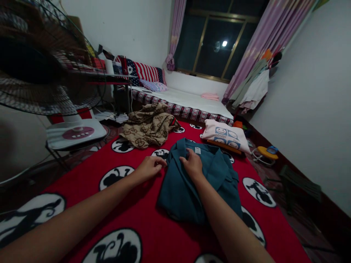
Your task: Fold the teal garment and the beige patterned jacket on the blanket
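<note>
The red blanket (148, 215) gives the teal garment (181, 193) a flat bed; smoothing it outward from the collar (180, 146) with light, even pressure should suit. The right hand (192, 164), thumb and fingers parted, is at the collar, grip unclear; the left hand (150, 168), loosely curled, looks empty beside the garment's left edge. Keep the white label (197, 150) centred.

Smooth matt cloth in the collared garment (179, 188), fleecy-looking matt cloth in the blanket (153, 228), smooth plastic fan base (78, 132).
</note>
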The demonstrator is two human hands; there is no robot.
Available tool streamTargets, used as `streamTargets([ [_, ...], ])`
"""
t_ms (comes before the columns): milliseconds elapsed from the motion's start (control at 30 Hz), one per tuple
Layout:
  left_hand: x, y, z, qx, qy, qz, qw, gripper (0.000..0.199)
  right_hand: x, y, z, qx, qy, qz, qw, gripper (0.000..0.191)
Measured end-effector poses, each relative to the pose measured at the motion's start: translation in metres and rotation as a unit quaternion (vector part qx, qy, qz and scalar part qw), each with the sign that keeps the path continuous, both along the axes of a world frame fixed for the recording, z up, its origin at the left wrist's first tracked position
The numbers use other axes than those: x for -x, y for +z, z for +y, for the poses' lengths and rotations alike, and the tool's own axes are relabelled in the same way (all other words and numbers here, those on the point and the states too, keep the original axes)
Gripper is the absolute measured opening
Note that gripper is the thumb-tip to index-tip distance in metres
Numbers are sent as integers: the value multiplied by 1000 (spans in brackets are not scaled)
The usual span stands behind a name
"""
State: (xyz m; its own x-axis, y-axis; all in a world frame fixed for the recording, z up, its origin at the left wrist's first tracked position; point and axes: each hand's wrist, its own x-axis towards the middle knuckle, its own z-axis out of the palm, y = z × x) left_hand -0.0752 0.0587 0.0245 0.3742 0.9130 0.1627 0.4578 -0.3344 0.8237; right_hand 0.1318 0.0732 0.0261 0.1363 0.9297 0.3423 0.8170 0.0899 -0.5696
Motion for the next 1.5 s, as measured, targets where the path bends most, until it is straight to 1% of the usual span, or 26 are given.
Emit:
streamTargets([
  [67,1,-7,12,-5,47,-14,999,30,-7,-8,2,-58,-15,88,994,32],
  [100,1,-11,19,-5,64,-23,998,31,-10,-11,2,-100,-25,127,987,28],
  [133,-1,-14,26,1,79,-36,996,33,-13,-12,1,-140,-37,151,978,26],
  [200,-7,-20,38,29,97,-70,992,37,-17,-10,-1,-192,-75,150,967,25],
  [267,-16,-23,48,68,98,-102,988,42,-21,-7,-3,-182,-120,102,971,27],
  [333,-27,-24,54,100,89,-124,983,45,-24,-5,-4,-131,-139,48,980,34],
  [400,-36,-23,56,113,88,-143,979,46,-26,-6,-5,-94,-124,5,988,35],
  [433,-40,-22,56,115,90,-157,977,45,-26,-6,-5,-97,-110,-12,989,33],
  [533,-49,-18,54,135,93,-247,955,40,-24,-8,-7,-175,-57,-42,982,28],
  [600,-54,-15,52,159,78,-304,936,36,-21,-7,-9,-232,-14,-41,972,26],
  [667,-59,-14,51,177,64,-331,924,35,-19,-5,-12,-265,14,-25,964,24],
  [767,-63,-19,52,180,69,-331,924,32,-18,-4,-14,-271,-6,-14,962,28],
  [833,-61,-22,54,167,96,-318,928,35,-20,-7,-13,-242,-32,-23,970,39],
  [867,-60,-22,54,146,115,-306,934,39,-21,-9,-12,-218,-35,-32,975,44],
  [900,-58,-20,54,105,137,-283,943,44,-21,-13,-10,-194,-31,-40,980,47],
  [967,-58,-11,53,-28,171,-204,964,49,-21,-19,-5,-159,-13,-50,986,46],
  [1000,-60,-5,51,-102,166,-155,968,47,-19,-21,-4,-151,-5,-49,987,43],
  [1033,-63,2,49,-167,143,-109,969,40,-18,-22,-2,-150,0,-41,988,41],
  [1067,-69,9,47,-211,103,-73,969,33,-17,-22,-2,-152,3,-26,988,39],
  [1100,-76,15,44,-231,56,-49,970,29,-16,-20,-3,-157,9,-4,988,37],
  [1167,-92,23,40,-230,-17,5,973,33,-17,-11,-8,-172,17,50,984,34],
  [1200,-100,25,39,-219,-28,44,974,37,-21,-4,-13,-181,14,76,981,33],
  [1300,-118,22,39,-173,-9,181,968,48,-43,18,-30,-186,-39,95,977,31],
  [1400,-127,16,41,-133,-14,268,954,56,-76,29,-44,-131,-127,8,983,38],
  [1433,-129,13,41,-128,-19,282,951,56,-87,28,-46,-96,-152,-31,983,44],
  [1500,-134,6,42,-129,-24,299,945,57,-106,19,-48,-6,-180,-106,978,59],
])
